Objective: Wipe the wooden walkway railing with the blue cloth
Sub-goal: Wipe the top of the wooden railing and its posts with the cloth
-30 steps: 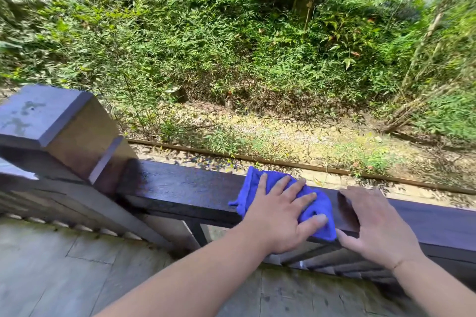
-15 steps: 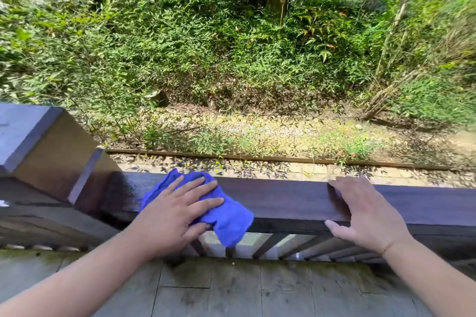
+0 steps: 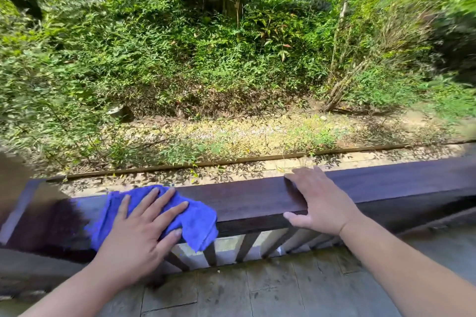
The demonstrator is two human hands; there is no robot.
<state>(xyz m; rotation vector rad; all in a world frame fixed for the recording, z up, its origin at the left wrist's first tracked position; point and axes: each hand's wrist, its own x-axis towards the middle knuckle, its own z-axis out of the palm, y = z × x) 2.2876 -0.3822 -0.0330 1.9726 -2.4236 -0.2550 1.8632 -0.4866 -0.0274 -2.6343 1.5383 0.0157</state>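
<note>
Pressing flat with fingers spread, the left hand (image 3: 139, 229) pins the blue cloth (image 3: 195, 221) under its fingers (image 3: 170, 197) on the railing (image 3: 247, 198), lower left of frame; the right hand (image 3: 319, 203) lies open on the rail, holding nothing.

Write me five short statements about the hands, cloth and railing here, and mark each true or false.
1. The left hand presses flat on the crumpled blue cloth. True.
2. The right hand holds a second cloth. False: it rests bare on the dark wooden railing.
3. Part of the cloth hangs over the railing's near edge. True.
4. The two hands touch. False: bare railing lies between them.
5. The cloth lies on the grey plank floor. False: it is on the railing.
</note>
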